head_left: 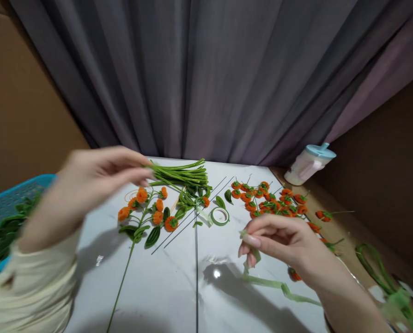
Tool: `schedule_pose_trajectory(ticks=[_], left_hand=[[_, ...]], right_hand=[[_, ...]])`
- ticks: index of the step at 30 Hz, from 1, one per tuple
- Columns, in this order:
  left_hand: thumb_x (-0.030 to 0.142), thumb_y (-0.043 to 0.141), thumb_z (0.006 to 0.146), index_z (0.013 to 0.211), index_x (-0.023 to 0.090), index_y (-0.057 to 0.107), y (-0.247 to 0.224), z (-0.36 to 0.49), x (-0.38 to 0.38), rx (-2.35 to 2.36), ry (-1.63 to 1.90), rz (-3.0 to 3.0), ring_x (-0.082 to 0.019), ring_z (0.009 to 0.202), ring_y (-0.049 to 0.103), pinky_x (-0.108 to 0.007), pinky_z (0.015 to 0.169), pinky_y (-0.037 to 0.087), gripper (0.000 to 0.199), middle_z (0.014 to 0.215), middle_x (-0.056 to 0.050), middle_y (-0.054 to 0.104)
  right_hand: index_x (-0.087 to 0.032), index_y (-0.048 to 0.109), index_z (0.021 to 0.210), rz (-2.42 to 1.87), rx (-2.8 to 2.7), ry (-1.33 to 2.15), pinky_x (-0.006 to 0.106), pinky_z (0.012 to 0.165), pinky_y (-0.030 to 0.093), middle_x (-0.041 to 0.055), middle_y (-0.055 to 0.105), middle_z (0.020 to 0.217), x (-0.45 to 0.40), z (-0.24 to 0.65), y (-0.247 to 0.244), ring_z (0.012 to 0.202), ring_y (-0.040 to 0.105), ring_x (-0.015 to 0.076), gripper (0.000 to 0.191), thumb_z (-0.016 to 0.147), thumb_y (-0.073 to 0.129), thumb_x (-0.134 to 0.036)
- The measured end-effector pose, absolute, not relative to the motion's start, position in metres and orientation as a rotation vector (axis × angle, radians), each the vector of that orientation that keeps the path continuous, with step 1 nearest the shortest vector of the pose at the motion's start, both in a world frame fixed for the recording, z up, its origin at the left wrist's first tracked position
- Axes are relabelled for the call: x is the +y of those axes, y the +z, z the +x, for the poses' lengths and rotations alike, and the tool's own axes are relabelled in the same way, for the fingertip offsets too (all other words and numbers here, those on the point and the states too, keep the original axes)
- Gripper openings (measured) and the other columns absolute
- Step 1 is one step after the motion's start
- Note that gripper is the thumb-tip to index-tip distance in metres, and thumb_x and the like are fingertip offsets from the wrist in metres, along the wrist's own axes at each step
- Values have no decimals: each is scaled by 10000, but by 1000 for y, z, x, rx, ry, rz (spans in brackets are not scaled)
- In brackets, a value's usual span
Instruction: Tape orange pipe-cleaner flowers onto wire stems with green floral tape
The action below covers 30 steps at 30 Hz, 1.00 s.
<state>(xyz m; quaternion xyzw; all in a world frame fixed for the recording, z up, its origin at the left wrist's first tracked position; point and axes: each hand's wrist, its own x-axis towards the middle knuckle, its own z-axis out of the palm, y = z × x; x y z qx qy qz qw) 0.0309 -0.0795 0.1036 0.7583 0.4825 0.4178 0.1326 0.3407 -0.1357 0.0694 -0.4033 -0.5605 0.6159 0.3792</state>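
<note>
My left hand (99,178) is raised, blurred, its thumb and forefinger pinched together by the left end of a bundle of green fuzzy stems (179,173). What sits between those fingertips I cannot make out. Below it lies a flower spray (140,215) with orange fuzzy heads, green leaves and a long stem toward the front. In my right hand (282,238), thumb and fingers close on a strip of light green floral tape (272,281), which trails down to the right. A roll of green tape (220,216) lies flat near the table's middle.
Several loose orange flower heads (262,196) cover the right side of the white table (165,286). Thin dark wires (182,226) lie diagonally. A blue basket (47,180) of green leaves stands left; a lidded cup (308,166) stands back right. A grey curtain (220,78) hangs behind.
</note>
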Motion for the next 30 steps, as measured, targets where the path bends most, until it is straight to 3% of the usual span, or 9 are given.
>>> schedule_pose_trajectory(ticks=[2,7,18,24,30], left_hand=[[216,631,820,834,155,683,96,64,-80,1073,1012,2368,-96,603,637,-158,531,476,81,739,18,723],[125,555,873,973,158,647,61,109,-81,681,949,2520,-83,690,660,-145,643,481,139,826,10,724],[101,479,910,1021,153,595,50,114,-87,560,874,2584,-96,743,623,-177,665,459,169,864,-11,682],[75,512,885,1032,169,608,51,114,-88,509,846,2527,-89,787,651,-157,706,482,199,924,-1,708],[82,502,888,1019,162,607,48,121,-89,486,839,2504,-91,770,655,-156,685,488,186,903,-8,710]], right_hand=[[-163,680,756,-1012,-1412,1603,217,566,530,36,715,676,-136,336,66,568,664,118,80,798,700,-228],[-142,666,770,-1012,-1356,1622,225,568,514,25,700,657,-136,328,59,539,656,109,124,802,695,-258],[-156,639,771,-1007,-1319,1576,245,590,505,-1,665,652,-132,325,49,537,638,106,159,796,700,-301],[-165,660,732,-954,-1299,1569,266,693,531,25,630,969,-129,326,49,708,676,126,135,758,732,-276],[-166,683,721,-965,-1311,1550,235,619,506,20,641,811,-128,324,46,691,648,122,118,755,740,-263]])
